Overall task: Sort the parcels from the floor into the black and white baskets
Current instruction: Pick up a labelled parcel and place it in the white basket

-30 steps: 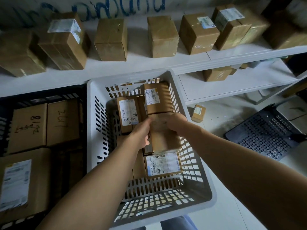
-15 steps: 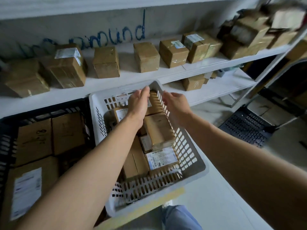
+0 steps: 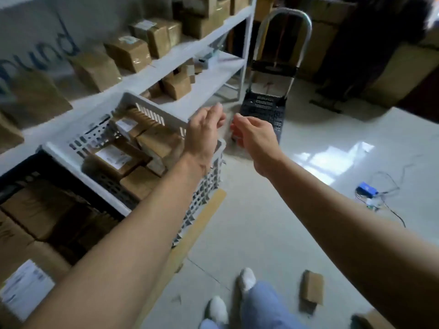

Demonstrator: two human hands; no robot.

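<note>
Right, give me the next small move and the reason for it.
Probably lower the right hand toward the small parcel lying on the floor by the feet. That hand and the left hand hover empty near the white basket, and this parcel sits outside any basket.

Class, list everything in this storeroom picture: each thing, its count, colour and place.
white shelves: one unit, white, along the left wall
shelf parcels: many, brown, on the shelves
white basket: one, white, in front of the shelves
black basket: one, black, left of white basket
basket parcels: several, brown, inside both baskets
trolley: one, black, metal handle, past the shelves' end
floor parcel: one, brown, floor, bottom right
blue device: one, blue, cabled, floor at right
left hand: one, empty, above white basket's corner
right hand: one, empty, above the floor
feet: two, white footwear, bottom edge
</note>
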